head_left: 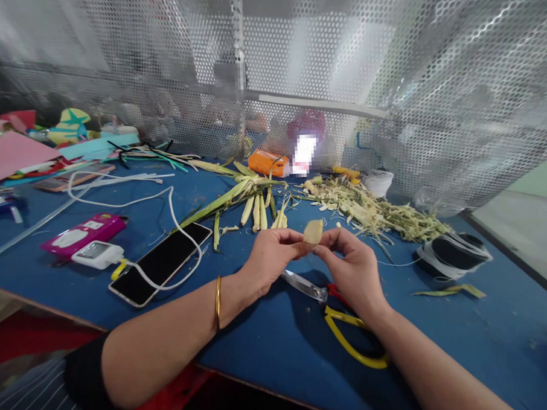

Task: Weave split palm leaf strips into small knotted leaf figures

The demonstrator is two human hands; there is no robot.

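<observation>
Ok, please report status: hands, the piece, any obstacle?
Left hand, right hand both pinching pale leaf piece. Piece held above blue table. Scissors lie beneath the hands.

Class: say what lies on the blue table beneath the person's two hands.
The left hand and right hand pinch a pale husk piece above scissors with yellow handles; the right hand covers part of their handles.

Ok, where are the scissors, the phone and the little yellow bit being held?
scissors [326, 296], head view, on the joint between blade and handles.
phone [160, 264], head view, middle of its dark screen.
yellow bit [313, 231], head view, centre of its flat face.
</observation>
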